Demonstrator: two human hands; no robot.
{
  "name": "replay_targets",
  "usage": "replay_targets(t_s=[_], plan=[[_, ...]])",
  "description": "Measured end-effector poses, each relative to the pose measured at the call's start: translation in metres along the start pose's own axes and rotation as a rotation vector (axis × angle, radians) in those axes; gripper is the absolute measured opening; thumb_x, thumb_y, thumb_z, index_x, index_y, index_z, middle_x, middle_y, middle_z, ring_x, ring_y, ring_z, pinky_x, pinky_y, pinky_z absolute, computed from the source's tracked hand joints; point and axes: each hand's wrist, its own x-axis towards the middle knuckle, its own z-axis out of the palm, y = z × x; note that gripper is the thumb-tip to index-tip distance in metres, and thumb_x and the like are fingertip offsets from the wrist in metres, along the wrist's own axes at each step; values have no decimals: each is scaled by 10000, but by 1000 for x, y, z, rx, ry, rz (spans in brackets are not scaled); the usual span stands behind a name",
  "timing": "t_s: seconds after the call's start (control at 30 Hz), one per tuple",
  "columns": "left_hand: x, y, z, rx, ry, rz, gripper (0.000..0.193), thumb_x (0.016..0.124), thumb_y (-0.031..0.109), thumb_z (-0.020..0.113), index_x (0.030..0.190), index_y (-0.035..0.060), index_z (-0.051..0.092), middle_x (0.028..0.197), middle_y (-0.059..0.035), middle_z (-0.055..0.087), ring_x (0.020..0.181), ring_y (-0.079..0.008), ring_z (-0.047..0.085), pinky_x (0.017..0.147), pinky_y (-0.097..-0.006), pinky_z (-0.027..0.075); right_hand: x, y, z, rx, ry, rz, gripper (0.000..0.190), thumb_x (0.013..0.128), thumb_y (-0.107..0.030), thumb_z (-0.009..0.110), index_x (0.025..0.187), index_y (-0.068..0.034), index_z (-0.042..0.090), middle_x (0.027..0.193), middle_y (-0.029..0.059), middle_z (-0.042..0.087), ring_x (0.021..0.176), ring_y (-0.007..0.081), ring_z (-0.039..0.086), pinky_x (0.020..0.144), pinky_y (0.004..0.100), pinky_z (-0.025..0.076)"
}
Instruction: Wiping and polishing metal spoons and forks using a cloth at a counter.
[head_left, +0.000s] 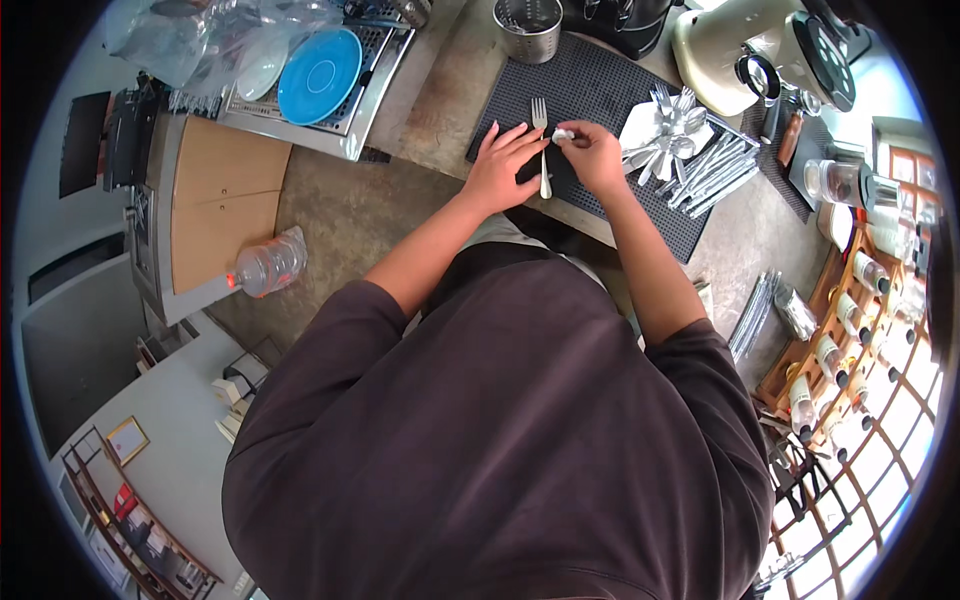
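Observation:
A metal fork (538, 112) lies on the black mat (510, 90), its tines pointing away from me. My left hand (501, 174) is spread beside it, with fingertips crossing over the handle and the thumb close to the handle's near end. Whether those fingers press on the fork is hard to tell. Just right of the fork, my right hand (596, 161) pinches a small crumpled white piece (561, 136), perhaps tissue or plastic. Farther right, several spoons and forks (679, 124) rest on a white sheet (639, 127), and several wrapped cutlery sets (712, 176) are heaped beside them.
A perforated metal cutlery holder (529, 30) stands at the mat's far edge. A cream stand mixer (712, 56) is at the far right, with lidded jars (832, 180) nearer. Blue plates (319, 79) sit on a rack at left. A large plastic bottle (266, 266) lies on the floor.

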Motion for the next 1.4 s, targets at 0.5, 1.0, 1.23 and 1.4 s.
replay_targets(t_s=[0.5,1.0,1.23,1.4], plan=[[70,-51,-10,8,252,-15,560,867,363,775,1277,43,571,1407,-179,549,1364,-403,467,1141,-529,359,11,-25,22,-370,166,-313,222,759,-5,750,976,15,709,911,141,681,749,245,691,677,346,578],[71,-71,7,69,233,-142,886,823,573,768,1466,59,442,1551,-197,406,1477,-432,303,1215,-609,211,-64,-32,41,-548,58,-321,137,812,-9,715,942,-30,755,903,109,678,859,322,664,807,424,552],[67,-65,-1,28,144,173,572,853,493,749,1308,166,627,1510,-94,466,1446,-371,335,1214,-635,204,-65,-35,43,-476,202,-176,119,817,-17,727,929,-30,764,893,115,687,867,324,664,788,425,547],[66,-71,4,18,108,159,607,841,510,760,1314,154,626,1441,-53,534,1416,-325,386,1216,-604,224,-61,-31,48,-632,172,-220,130,828,-32,704,949,-52,745,915,101,666,893,315,660,807,423,557]])
